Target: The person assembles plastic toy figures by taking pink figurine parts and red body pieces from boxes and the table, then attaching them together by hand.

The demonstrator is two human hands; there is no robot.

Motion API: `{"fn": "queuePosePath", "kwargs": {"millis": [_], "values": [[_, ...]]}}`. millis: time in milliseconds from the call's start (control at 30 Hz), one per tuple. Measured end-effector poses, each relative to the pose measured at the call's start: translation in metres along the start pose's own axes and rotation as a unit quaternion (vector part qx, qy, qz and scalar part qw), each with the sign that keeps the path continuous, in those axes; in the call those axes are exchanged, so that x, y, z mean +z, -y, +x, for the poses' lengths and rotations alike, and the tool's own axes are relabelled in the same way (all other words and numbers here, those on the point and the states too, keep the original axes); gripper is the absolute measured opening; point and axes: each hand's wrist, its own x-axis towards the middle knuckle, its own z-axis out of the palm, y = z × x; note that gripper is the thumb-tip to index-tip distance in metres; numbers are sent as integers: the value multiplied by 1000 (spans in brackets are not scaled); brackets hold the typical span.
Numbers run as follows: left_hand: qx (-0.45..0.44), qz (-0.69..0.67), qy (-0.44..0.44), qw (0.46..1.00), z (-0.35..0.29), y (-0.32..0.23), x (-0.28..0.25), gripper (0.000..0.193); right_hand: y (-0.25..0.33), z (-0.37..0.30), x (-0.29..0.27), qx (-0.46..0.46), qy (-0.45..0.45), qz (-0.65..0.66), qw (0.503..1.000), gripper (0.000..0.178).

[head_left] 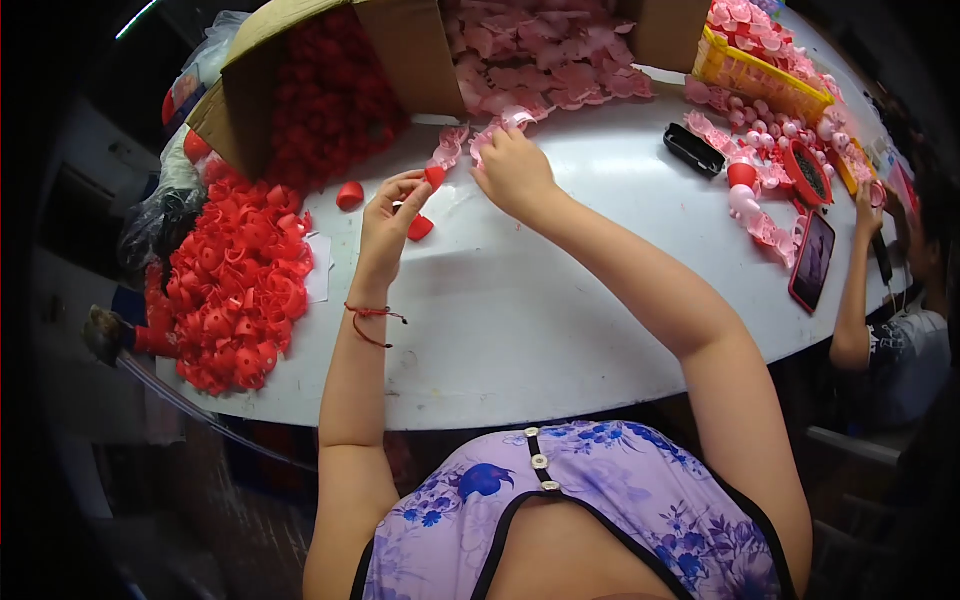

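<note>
Between the thumb and fingers of my left hand is a small red plastic cup-shaped piece. My right hand reaches to the near edge of the pink pile, its fingers closed on a pink plastic piece that they partly cover. Loose pink pieces lie between the two hands. One red piece rests left of my left hand, and another red piece lies just right of that hand's wrist.
A cardboard box holds red pieces, with a pink heap beside it. Red shells are piled at left. At right are a yellow basket, a black case, a phone and a co-worker's hand.
</note>
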Motion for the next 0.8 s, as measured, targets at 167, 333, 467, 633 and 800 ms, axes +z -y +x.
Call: {"fn": "queuePosePath", "kwargs": {"millis": [167,333,467,633,800], "values": [[-176,-344,5,922,-21,6,29,18,7,26,29,84,163,-100,978,22],[-119,-41,45,991,-37,16,43,20,-9,7,12,160,206,-38,965,24],[-48,166,51,984,-44,15,58,26,-9,-29,-34,231,95,85,965,24],[171,419,37,891,-48,13,69,30,-11,-72,-55,360,98,513,773,30],[188,499,24,846,-41,8,67,23,-7,-91,-59,429,51,710,557,32]]}}
